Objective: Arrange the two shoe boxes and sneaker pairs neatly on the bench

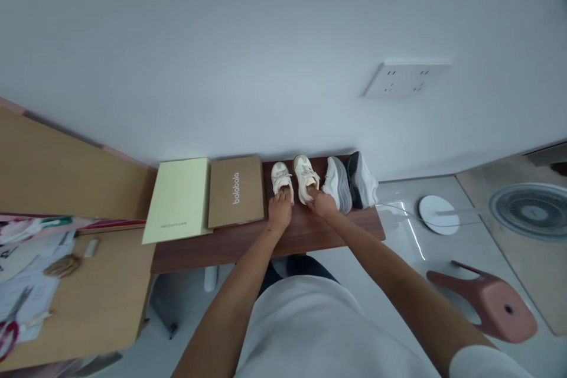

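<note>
The left hand (280,211) is pinching the heel of the left cream shoe (282,178), and the right hand (323,203) is gripping its mate (306,176) likewise. Both shoes are lying on the surface (248,241), just beyond the hands, toes pointing far.

Plain pale wall (266,59) beyond the left grip (280,210); socket plate (407,78) mounted beyond and right of the right grip (322,204). Wood-grain desk (270,241) beneath both. Further right: glossy floor (401,233) reflecting light, pink stool (498,307).
</note>
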Demonstrator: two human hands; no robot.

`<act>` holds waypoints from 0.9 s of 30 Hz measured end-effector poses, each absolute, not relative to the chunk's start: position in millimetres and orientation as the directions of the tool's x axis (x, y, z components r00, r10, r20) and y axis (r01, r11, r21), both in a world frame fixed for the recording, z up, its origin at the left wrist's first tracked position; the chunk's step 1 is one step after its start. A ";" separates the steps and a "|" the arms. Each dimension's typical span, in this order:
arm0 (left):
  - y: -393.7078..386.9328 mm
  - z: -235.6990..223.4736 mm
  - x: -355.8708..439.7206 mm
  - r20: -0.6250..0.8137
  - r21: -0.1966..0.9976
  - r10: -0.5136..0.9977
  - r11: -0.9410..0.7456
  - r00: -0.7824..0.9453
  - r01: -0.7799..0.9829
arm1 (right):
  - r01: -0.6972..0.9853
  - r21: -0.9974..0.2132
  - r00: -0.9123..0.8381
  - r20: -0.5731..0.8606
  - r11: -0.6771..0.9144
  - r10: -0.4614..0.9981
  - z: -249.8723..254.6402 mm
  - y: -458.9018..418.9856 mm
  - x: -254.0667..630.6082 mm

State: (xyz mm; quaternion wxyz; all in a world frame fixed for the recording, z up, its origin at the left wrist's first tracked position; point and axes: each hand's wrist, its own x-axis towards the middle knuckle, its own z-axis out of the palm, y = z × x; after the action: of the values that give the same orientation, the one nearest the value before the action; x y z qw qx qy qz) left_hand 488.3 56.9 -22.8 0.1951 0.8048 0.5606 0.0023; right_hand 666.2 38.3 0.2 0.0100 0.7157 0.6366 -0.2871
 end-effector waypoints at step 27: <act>55.3 -49.7 481.7 -0.198 0.307 0.937 -0.219 0.287 0.926 | 0.952 -0.261 0.015 -0.488 -0.161 0.873 -17.8 49.7 624.1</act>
State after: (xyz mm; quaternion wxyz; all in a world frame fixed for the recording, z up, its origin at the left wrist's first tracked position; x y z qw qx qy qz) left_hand 481.7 55.3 -49.7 0.1853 0.7804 0.5970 0.0147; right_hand 624.1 49.7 -17.8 0.0704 0.7088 0.6437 -0.2800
